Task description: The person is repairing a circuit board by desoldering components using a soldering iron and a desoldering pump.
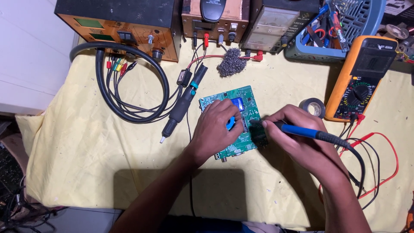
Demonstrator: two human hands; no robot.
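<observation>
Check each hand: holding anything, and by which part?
Right hand grips the soldering iron by its blue handle. Left hand presses on the circuit board, pinching a small blue item.

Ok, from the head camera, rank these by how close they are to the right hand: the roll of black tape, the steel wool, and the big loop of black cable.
1. Roll of black tape: just above and right of the right hand.
2. Steel wool: farther up, left of the hand, by the power supplies.
3. Black cable loop: far left, past the circuit board.
</observation>
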